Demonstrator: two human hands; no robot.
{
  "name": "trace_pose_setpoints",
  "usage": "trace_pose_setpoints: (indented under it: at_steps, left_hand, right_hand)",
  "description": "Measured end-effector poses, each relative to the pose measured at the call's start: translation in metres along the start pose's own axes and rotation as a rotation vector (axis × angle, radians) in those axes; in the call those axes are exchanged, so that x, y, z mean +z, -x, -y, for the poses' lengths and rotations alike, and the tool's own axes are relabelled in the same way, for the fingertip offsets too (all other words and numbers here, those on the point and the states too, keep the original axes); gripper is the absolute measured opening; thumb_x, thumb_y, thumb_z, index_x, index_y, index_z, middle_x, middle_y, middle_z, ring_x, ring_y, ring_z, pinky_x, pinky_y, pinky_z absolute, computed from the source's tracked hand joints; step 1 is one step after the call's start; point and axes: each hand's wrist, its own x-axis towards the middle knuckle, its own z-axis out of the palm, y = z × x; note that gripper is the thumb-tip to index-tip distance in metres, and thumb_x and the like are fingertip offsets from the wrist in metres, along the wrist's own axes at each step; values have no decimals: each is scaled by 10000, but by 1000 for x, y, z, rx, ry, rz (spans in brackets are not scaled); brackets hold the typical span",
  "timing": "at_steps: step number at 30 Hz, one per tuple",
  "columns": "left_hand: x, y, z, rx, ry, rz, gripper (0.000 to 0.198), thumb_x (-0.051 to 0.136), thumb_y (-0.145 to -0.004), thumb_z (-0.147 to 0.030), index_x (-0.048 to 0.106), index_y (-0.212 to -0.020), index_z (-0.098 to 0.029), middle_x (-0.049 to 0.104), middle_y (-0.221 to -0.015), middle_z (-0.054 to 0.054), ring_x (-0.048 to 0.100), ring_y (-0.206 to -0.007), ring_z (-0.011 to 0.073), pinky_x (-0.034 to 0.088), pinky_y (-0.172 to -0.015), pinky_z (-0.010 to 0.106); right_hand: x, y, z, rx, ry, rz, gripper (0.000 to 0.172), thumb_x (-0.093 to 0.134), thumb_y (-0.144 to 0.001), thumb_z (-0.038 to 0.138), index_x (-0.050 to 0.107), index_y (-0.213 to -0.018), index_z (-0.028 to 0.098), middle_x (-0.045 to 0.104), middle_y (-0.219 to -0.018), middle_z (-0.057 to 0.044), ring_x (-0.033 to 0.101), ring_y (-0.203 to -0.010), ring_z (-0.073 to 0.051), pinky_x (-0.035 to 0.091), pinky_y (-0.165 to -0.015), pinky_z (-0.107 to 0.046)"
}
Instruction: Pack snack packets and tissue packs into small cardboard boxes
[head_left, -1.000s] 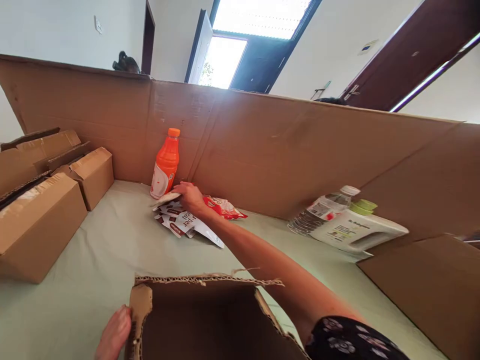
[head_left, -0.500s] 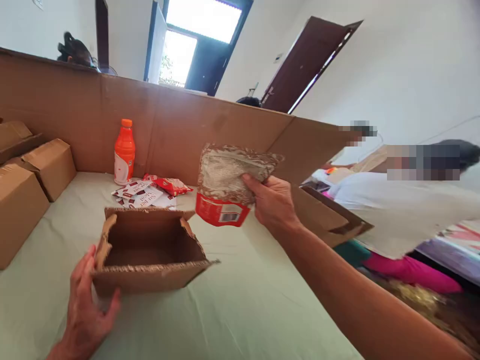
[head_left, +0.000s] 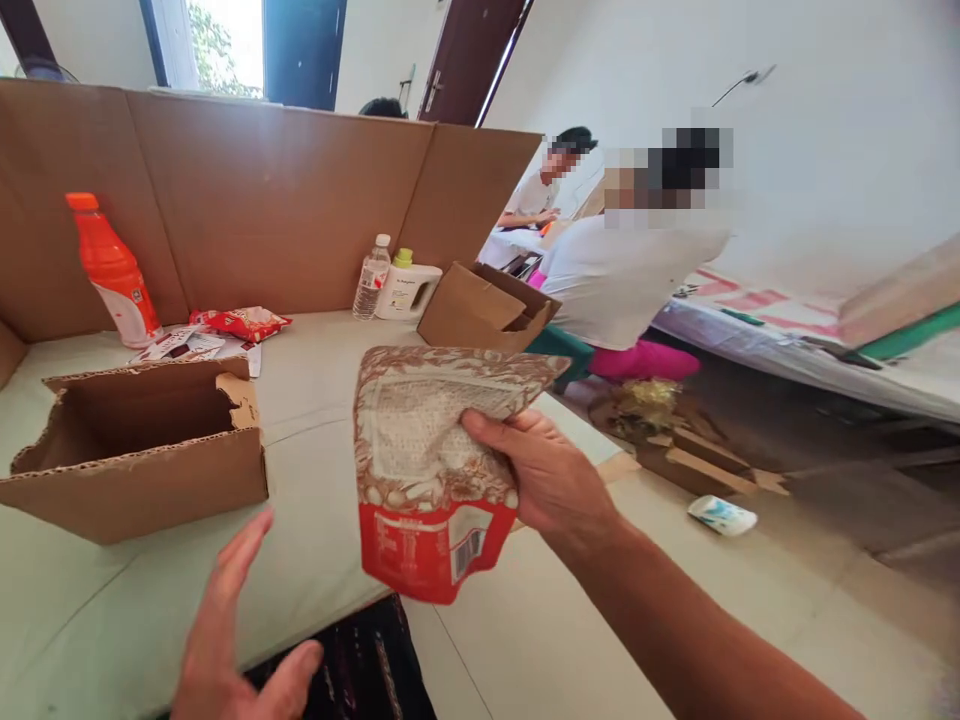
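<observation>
A flat pouch (head_left: pixel 431 450), brown-patterned above and red below with a barcode, is gripped at its right edge by my right hand (head_left: pixel 551 470), thumb on the near face. It hangs over the table's front edge. My left hand (head_left: pixel 232 640) is at the lower left, fingers apart, touching nothing visible. An open cardboard box (head_left: pixel 150 485) stands on the pale green tabletop (head_left: pixel 315 400), beyond my left hand. Behind the box are white packets (head_left: pixel 187 345), a red snack bag (head_left: pixel 244 323) and an orange bottle (head_left: pixel 112 270).
A cardboard partition (head_left: pixel 300 210) runs along the back. Near it stand a clear bottle (head_left: pixel 371 280), a white jug (head_left: pixel 409 290) and another box (head_left: pixel 480 310). A black item (head_left: pixel 367 660) lies below the front edge. People sit beyond, with a white cup (head_left: pixel 722 515) on the floor.
The view has swung right. My left hand has come away from the open box. My right hand, still gripping the pouch, is lower and nearer.
</observation>
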Motion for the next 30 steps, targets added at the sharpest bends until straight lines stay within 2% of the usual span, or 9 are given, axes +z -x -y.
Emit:
trace_pose_setpoints:
  at_steps: [1,3,6,9,16,20,25,28,30]
  left_hand:
    - [10,-15,-8,-84,166,61,782,706,-900,-473,340,-1574,-315,496,-1566,107,512,-1411,311,496,-1115,448]
    - [27,-43,-20,-218,530,131,852,724,-806,-677,442,-1513,-295,568,-1500,122,575,-1344,327,505,-1095,454]
    - [43,-68,-26,-444,807,98,673,725,-792,-686,678,-1236,-182,760,-1155,127,730,-1020,284,594,-890,391]
    - [46,-74,-25,-543,787,22,446,748,-820,-566,734,-1011,-164,787,-912,69,722,-794,201,583,-751,306]
    - [45,-84,-10,-508,692,-95,275,783,-745,-386,739,-925,-183,784,-885,36,695,-800,188,541,-761,278]
    - [46,-94,-3,-475,654,-130,153,746,-752,-331,753,-844,-210,796,-983,45,693,-922,202,505,-827,276]
    - [43,-97,4,-508,653,-95,85,709,-707,-247,720,-632,-210,785,-1104,59,688,-973,230,482,-773,279]
    - [36,-94,6,-563,680,-46,107,675,-713,-263,770,-705,-215,755,-1225,73,677,-1074,262,486,-809,299]
    - [30,-90,4,-603,757,17,226,663,-725,-372,799,-778,-199,726,-1290,109,674,-1112,303,510,-840,340]
  right_hand:
    - [6,8,-3,114,-69,77,354,901,-601,457,768,-826,218,770,-727,-44,734,-618,-240,638,-602,-383]
    - [19,22,-10,323,-228,216,375,918,-580,452,774,-826,209,780,-751,-45,736,-629,-232,644,-644,-384]
    - [33,38,-26,449,-352,312,348,927,-584,421,780,-809,200,789,-768,-45,740,-655,-224,640,-695,-378]
    - [36,47,-44,468,-367,326,311,929,-609,406,793,-781,186,783,-734,-43,726,-632,-195,623,-674,-329]
    - [36,41,-74,393,-373,250,281,920,-631,358,824,-856,222,798,-819,-40,727,-712,-208,601,-699,-340]
    - [43,30,-82,320,-386,181,141,893,-580,220,797,-682,232,796,-999,-28,727,-881,-209,585,-789,-313]
    - [47,26,-94,451,-546,171,156,814,-611,173,676,-550,210,773,-1072,-11,718,-797,-216,586,-712,-356]
    - [45,26,-100,486,-559,179,170,799,-614,162,646,-552,201,769,-1066,-11,719,-790,-218,585,-707,-354]
    - [42,27,-102,476,-544,186,171,792,-616,163,639,-548,197,767,-1072,-15,722,-774,-216,584,-690,-348]
